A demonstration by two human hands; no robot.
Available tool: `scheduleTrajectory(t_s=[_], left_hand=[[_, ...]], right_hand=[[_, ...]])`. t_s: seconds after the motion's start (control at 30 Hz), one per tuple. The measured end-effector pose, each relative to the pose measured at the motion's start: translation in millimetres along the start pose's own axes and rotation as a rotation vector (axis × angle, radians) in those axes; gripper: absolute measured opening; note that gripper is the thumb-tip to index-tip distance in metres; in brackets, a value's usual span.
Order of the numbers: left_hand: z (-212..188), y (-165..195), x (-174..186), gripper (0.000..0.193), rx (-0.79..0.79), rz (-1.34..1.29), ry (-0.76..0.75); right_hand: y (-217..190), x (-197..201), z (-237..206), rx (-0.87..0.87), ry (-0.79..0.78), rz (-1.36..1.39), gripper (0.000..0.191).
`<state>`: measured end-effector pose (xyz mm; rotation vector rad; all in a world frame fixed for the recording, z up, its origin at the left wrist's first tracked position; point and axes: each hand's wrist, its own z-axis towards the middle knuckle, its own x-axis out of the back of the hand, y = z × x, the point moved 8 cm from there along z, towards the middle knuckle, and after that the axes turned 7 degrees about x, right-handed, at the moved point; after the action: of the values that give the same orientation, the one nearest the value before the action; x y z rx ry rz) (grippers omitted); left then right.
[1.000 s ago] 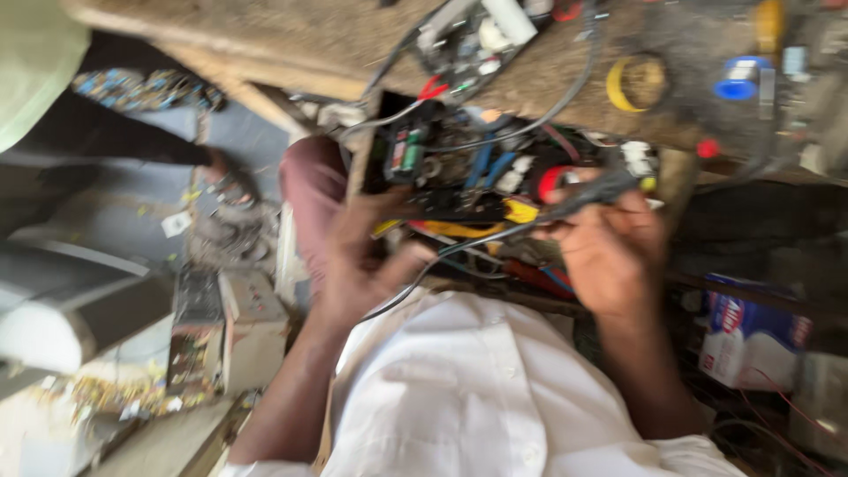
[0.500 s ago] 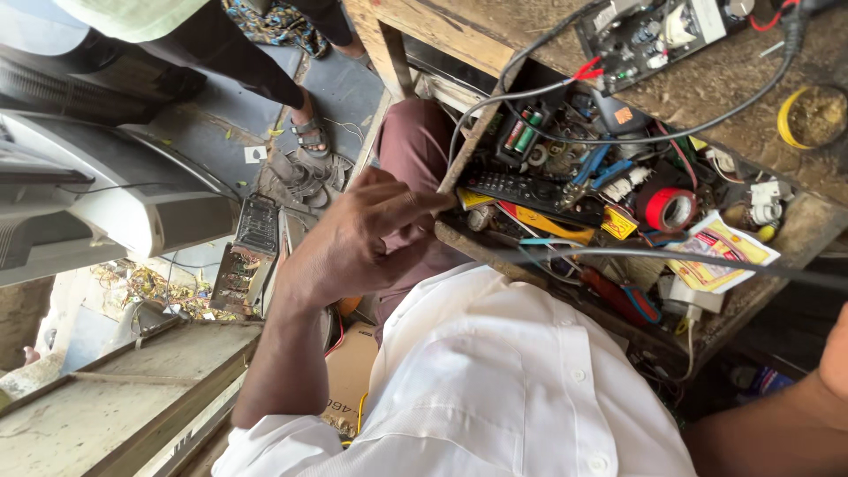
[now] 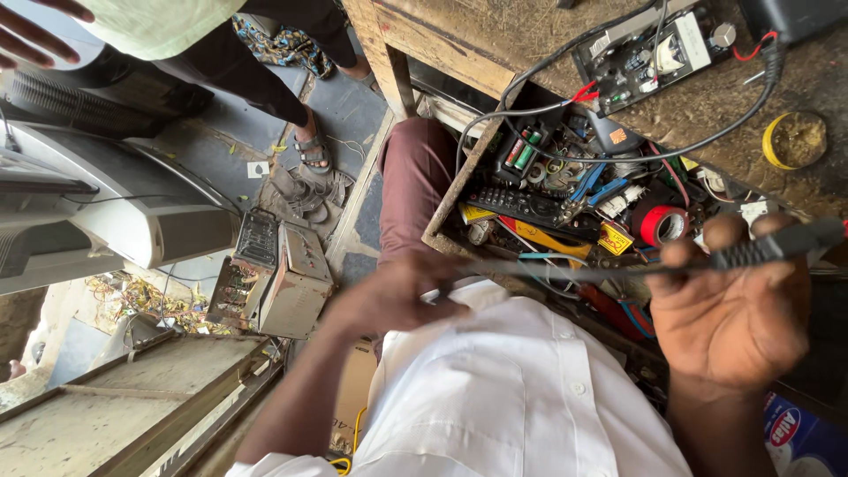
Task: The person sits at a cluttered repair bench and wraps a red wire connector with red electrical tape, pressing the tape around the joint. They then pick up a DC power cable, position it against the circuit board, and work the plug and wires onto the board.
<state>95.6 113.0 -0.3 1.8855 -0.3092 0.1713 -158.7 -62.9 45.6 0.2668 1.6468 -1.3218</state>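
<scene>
Right hand (image 3: 738,314) is pinching a black plug (image 3: 760,252) between thumb and fingertips, its cable (image 3: 565,269) stretching across to the left hand (image 3: 397,296), which is blurry, fingers curled around the cable I think. Both are hovering over the messy wooden drawer (image 3: 442,234) with red tape (image 3: 662,223) inside.

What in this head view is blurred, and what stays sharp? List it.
Head view: the left hand is smeared by motion blur; the right hand and the black tool it holds are soft, being close; the open drawer of parts and red tape roll are sharp; daylight is even, no glare.
</scene>
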Motion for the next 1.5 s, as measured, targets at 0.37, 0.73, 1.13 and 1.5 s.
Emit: scheduleTrajectory(t_s=[0.37, 0.73, 1.13, 1.5], left_hand=[[-53, -12, 128, 0.033, -0.024, 0.588, 1.058], [-8, -72, 78, 0.064, 0.233, 0.503, 1.040], [5, -116, 57, 0.057, 0.207, 0.180, 0.910], [5, -112, 58, 0.048, 0.140, 0.232, 0.900]], right_hand=[[1, -22, 13, 0.123, -0.083, -0.185, 0.027], [16, -23, 29, 0.116, 0.082, -0.390, 0.041], [33, -26, 37, 0.159, 0.000, -0.500, 0.018], [47, -14, 38, 0.096, 0.038, -0.308, 0.027]])
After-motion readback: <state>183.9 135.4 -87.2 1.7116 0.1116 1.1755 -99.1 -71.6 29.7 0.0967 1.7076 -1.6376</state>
